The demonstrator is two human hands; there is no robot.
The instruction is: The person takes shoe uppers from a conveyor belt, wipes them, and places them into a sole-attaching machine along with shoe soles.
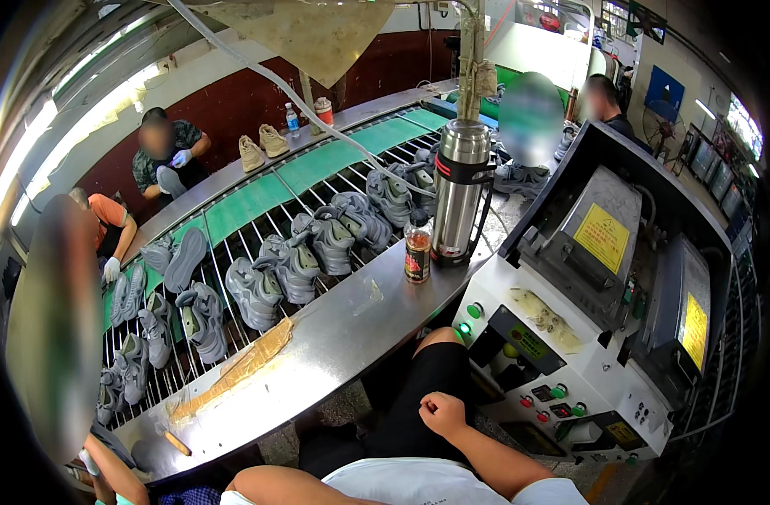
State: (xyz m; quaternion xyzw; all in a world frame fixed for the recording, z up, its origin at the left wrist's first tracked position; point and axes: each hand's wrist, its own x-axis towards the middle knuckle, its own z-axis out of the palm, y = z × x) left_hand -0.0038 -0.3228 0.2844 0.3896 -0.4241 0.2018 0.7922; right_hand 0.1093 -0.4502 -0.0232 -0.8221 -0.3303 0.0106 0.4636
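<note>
My right hand (444,414) rests on my black-clad thigh (427,379), its fingers loosely curled and nothing visible in them. Of my left side only a bare upper part of the arm (288,486) shows at the lower edge; the left hand is out of sight. Ahead, a metal table edge (318,370) runs along a roller conveyor. Grey sneakers (254,295) stand on its rods in pairs. Nearest my knee on the table are a steel thermos (463,194) and a small bottle with a dark label (417,251).
A white machine (520,320) with buttons and two dark lidded units stands close on my right. A green belt (250,206) runs along the conveyor. Across it, a gloved person (170,156) holds a shoe; beige shoes (263,147) sit on the far ledge. Other people are at left and far right.
</note>
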